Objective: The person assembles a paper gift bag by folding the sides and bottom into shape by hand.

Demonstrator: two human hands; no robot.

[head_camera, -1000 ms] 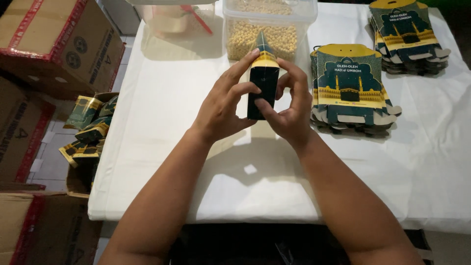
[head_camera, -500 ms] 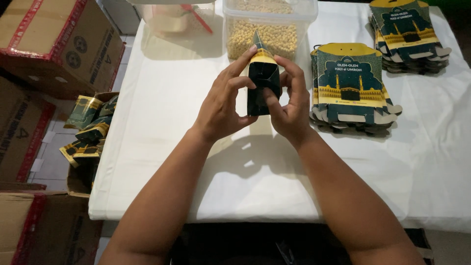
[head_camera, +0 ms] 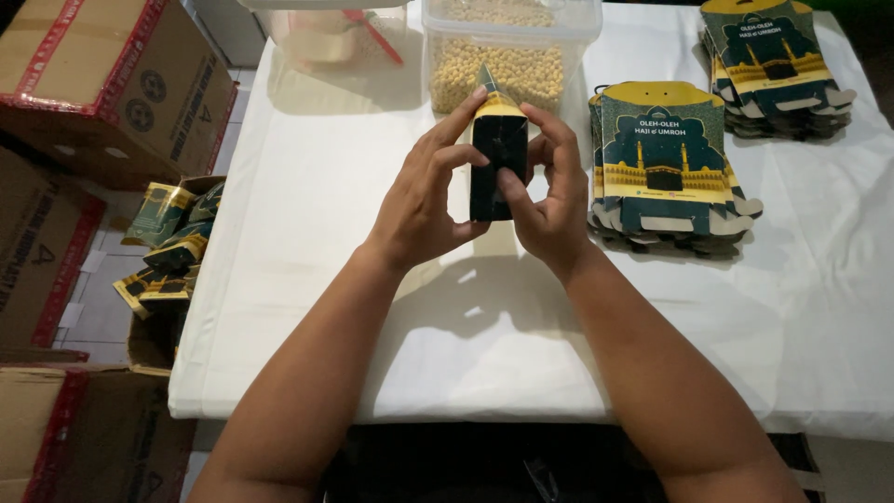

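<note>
two hands hold one small dark carton (head_camera: 497, 158) upright above the middle of the white-covered surface (head_camera: 326, 233). the left hand (head_camera: 426, 200) wraps its left side, its grip clamped on the carton with the forefinger reaching up to the yellow pointed top and the thumb pressed across the dark front. the right hand (head_camera: 549, 191) closes on the right side, its grip clamped there too, thumb on the front low down and fingers curled behind. just right of the hands lies a stack of flat green and yellow carton blanks (head_camera: 666, 168), and a second stack of blanks (head_camera: 778, 65) sits at the far right. at the far edge, behind the carton, stands a clear tub of pale yellow pellets (head_camera: 507, 51), with a second clear tub (head_camera: 340, 37) to its left holding a red scoop. off the left edge of the surface an open brown box of folded cartons (head_camera: 168, 247) stands on the floor among larger cardboard boxes (head_camera: 112, 84).
</note>
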